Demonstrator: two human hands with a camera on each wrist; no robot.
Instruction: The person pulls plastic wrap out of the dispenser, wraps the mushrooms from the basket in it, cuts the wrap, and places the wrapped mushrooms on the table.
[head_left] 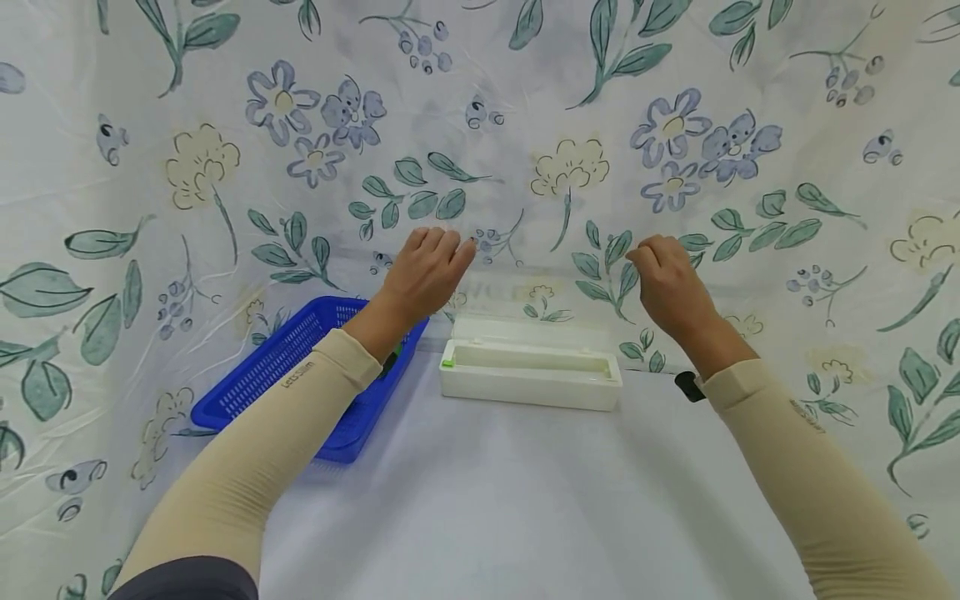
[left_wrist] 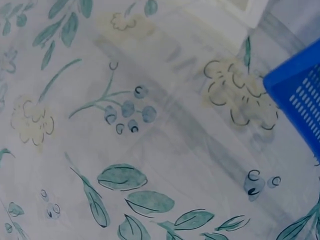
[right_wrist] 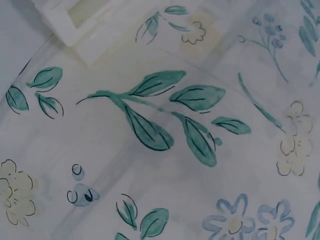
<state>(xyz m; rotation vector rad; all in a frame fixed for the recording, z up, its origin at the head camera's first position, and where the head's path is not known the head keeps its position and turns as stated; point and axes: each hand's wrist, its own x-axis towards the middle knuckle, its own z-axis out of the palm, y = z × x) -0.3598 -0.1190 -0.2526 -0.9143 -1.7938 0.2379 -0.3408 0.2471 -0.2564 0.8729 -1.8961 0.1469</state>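
My left hand (head_left: 426, 273) is raised in front of the patterned backdrop, above the right end of a blue basket, with its fingers curled. Level with it on the other side, my right hand (head_left: 670, 290) is also curled, fingertips pointing inward and down. No object shows in either hand. Below and between them, a long white box (head_left: 529, 388) sits on the table with its top uncovered. A pale see-through lid (head_left: 534, 332) rises behind it, and a small green piece (head_left: 447, 363) is at its left end. Neither wrist view shows the fingers.
The blue perforated basket (head_left: 262, 367) stands at the left, partly behind my left forearm; something dark green inside it is mostly hidden. A floral cloth (head_left: 495, 108) hangs behind the white table (head_left: 510, 500). A small black item (head_left: 688, 386) shows beside my right wrist.
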